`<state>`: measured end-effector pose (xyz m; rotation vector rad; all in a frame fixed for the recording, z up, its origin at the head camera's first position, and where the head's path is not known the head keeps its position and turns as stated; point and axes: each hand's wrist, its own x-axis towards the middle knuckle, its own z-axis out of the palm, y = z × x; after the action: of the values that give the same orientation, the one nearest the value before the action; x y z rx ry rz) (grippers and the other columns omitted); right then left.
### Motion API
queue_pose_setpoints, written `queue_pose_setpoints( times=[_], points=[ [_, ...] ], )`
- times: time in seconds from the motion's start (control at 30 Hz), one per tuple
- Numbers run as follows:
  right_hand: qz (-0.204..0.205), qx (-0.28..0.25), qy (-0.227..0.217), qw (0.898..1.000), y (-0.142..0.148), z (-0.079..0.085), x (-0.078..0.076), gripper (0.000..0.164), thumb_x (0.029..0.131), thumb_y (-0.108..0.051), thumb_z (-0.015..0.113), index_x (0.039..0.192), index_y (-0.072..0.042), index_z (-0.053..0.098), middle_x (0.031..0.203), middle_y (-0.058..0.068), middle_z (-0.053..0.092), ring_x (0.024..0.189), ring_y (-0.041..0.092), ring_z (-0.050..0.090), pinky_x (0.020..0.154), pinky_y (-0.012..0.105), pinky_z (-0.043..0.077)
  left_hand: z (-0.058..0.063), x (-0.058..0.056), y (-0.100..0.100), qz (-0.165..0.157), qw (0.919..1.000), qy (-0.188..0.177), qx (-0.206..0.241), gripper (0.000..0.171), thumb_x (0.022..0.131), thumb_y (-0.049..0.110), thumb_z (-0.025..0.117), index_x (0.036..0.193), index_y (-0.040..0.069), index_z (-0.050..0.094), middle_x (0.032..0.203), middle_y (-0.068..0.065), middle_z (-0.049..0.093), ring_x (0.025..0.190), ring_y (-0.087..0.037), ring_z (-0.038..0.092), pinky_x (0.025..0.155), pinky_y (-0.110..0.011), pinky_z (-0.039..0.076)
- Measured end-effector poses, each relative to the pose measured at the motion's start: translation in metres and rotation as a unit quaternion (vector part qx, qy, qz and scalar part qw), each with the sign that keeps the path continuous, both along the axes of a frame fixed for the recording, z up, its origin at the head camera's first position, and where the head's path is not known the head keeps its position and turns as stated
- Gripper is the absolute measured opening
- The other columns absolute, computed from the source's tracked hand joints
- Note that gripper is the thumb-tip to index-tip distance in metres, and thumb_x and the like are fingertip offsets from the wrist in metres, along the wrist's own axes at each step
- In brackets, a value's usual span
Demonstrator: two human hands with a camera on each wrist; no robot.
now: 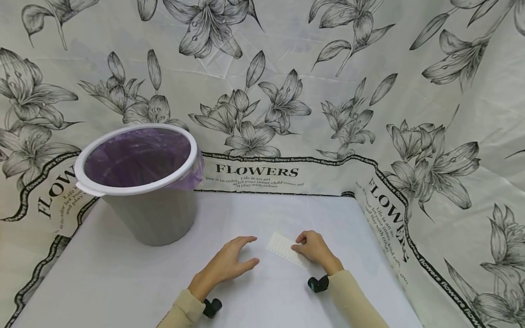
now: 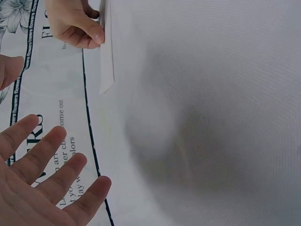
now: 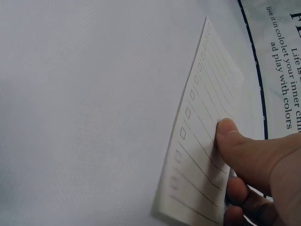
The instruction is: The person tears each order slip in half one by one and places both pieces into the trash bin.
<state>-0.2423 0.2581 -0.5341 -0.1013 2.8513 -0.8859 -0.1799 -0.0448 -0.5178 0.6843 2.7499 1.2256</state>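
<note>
A white checklist notepad point(image 1: 280, 245), printed with ruled lines and a column of small boxes, is held by my right hand point(image 1: 315, 248) at its right long side. In the right wrist view, the thumb lies on the printed face of the notepad point(image 3: 201, 136) and the curled fingers go behind it. It is tilted over the white tabletop; its thickness is hard to judge. To the left of it, my left hand point(image 1: 227, 262) hovers with fingers spread and thumb apart, touching nothing. The left wrist view shows those spread fingers point(image 2: 70, 176) and the notepad edge-on.
A grey trash bin point(image 1: 153, 218) with a white rim and a purple liner point(image 1: 137, 157) stands at the back left of the white table point(image 1: 246, 214). Flower-printed cloth point(image 1: 254, 109) hangs behind and along both sides. Each wrist wears a small black camera.
</note>
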Motion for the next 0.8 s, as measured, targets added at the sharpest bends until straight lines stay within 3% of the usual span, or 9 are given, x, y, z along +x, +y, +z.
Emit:
queue_pose_setpoints(
  times=[0.3,0.57,0.8],
  points=[
    [0.027,-0.016,0.003,0.999,-0.007,-0.001,-0.001,0.013,0.089,-0.012,0.08,0.082,-0.012,0.069,0.078,-0.001,0.063,0.073,0.013,0.055,0.068,0.029,0.046,-0.001,0.001,0.003,-0.002,1.0,-0.008,-0.003,0.058,0.095,0.037,0.073,0.146,0.013,0.056,0.148,-0.007,0.058,0.138,-0.03,0.054,0.111,-0.052,0.046],
    [0.03,-0.023,0.0,0.999,-0.004,0.002,0.002,0.016,0.086,-0.014,0.083,0.095,-0.009,0.071,0.092,0.003,0.064,0.084,0.017,0.056,0.078,0.035,0.049,-0.003,0.002,0.003,-0.001,1.0,-0.01,0.0,0.059,0.095,0.039,0.072,0.146,0.014,0.056,0.148,-0.006,0.058,0.137,-0.031,0.055,0.111,-0.052,0.046],
    [0.025,0.003,-0.001,1.0,0.009,0.003,0.005,0.014,0.086,-0.011,0.084,0.084,-0.008,0.07,0.08,0.001,0.062,0.074,0.015,0.054,0.068,0.03,0.046,-0.003,0.003,0.004,-0.004,1.0,-0.006,0.004,0.058,0.096,0.037,0.072,0.146,0.013,0.055,0.147,-0.007,0.059,0.136,-0.031,0.056,0.11,-0.052,0.047]
  ],
)
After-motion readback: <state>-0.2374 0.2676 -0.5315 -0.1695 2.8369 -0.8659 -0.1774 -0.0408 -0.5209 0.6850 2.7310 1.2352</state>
